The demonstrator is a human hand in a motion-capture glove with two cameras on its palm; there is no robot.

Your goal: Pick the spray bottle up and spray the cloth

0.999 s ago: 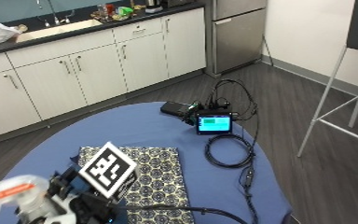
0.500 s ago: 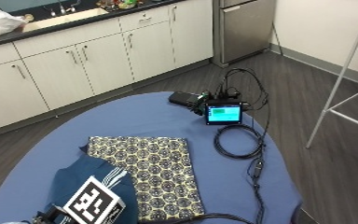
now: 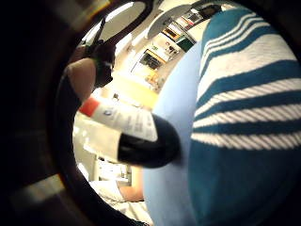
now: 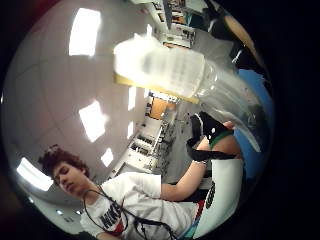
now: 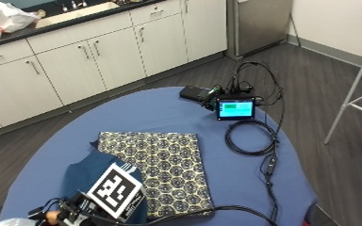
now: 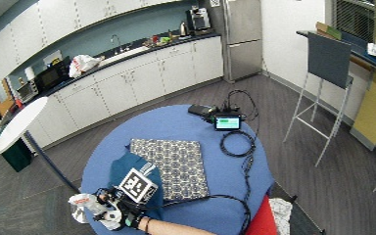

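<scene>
Carried lower, the spray bottle is now held in the gloved right hand, its grip closed round it, at the worktop's seven o'clock edge. Pickup is done; the cloth remains unsprayed.

Worktop: blue cloth cover, matt, smooth.
Patterned cloth: woven fabric, printed dark and cream, matt, lying flat.
Teal towel: ribbed cloth with white stripes, rough weave plain in the little-finger-side palm view.
Spray bottle: clear plastic body, slightly glossy; ridged white plastic part at one end. Paper-like label with a red band in the other palm view.
Hand: black glove, matt fabric.
Small screen: glossy face, dark plastic frame.
Floor: wood-look planks, grey, low sheen.
</scene>
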